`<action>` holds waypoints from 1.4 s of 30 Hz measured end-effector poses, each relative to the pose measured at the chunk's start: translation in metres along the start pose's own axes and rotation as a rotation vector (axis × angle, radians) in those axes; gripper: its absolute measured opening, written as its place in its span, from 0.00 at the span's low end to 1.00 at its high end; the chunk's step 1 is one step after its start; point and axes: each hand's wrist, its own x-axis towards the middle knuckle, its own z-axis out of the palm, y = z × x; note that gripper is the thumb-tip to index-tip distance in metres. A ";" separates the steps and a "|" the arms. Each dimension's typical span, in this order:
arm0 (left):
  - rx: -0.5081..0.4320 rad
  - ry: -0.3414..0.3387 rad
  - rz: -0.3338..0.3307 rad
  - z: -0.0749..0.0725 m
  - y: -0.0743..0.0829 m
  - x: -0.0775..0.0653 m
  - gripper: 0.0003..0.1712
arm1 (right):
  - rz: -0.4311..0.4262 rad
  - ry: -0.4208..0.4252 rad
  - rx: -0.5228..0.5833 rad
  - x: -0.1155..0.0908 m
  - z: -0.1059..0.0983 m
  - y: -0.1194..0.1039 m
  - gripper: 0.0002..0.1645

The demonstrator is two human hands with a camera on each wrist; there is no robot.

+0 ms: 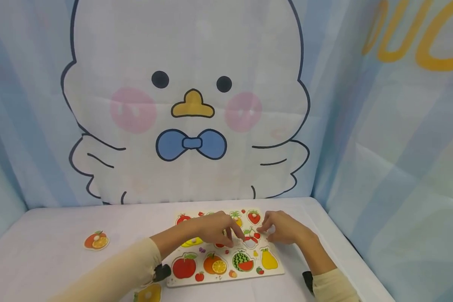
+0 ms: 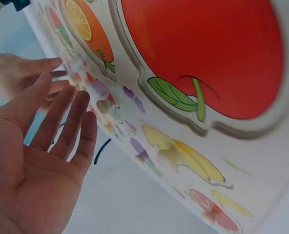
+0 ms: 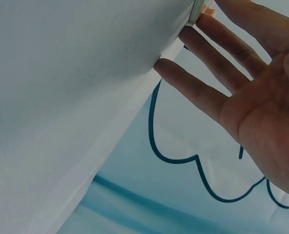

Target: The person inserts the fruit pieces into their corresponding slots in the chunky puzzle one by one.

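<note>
Left hand (image 1: 219, 228), fingers loosely extended, holding nothing, reaches over the board (image 1: 247, 275) to the cherry's (image 1: 256, 236) left. The cherry lies near the board's right edge, between both hands; right hand (image 1: 285, 228), fingers extended, rests by that edge.

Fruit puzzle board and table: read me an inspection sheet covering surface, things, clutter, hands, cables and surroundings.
Surface: white table.
Job's things: fruit puzzle board; orange piece lying left of the board; yellow piece cut off by the head view's lower edge.
Clutter: nothing seen.
Hands: left hand over the board, near the cherries; right hand at the board's right edge.
Cables: nothing seen.
Surroundings: pale blue backdrop with cartoon bird, yellow lettering.
</note>
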 end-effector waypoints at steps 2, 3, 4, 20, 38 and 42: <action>-0.002 0.006 0.020 -0.003 -0.002 -0.009 0.16 | 0.000 0.005 -0.002 0.000 -0.001 -0.001 0.18; 0.003 0.009 0.030 -0.005 -0.004 -0.014 0.15 | 0.001 0.009 -0.009 0.000 -0.002 -0.001 0.18; 0.007 0.013 0.030 -0.006 -0.005 -0.020 0.15 | -0.001 0.013 -0.015 0.000 -0.002 -0.001 0.18; -0.121 -0.001 -0.169 -0.014 -0.032 -0.103 0.06 | 0.011 0.030 -0.028 -0.005 -0.002 0.001 0.17; -0.151 -0.051 -0.423 -0.011 -0.052 -0.178 0.12 | 0.016 0.008 -0.025 -0.002 0.000 -0.002 0.19; -0.146 -0.055 -0.458 -0.011 -0.052 -0.185 0.13 | 0.007 0.015 -0.019 -0.002 0.000 -0.004 0.19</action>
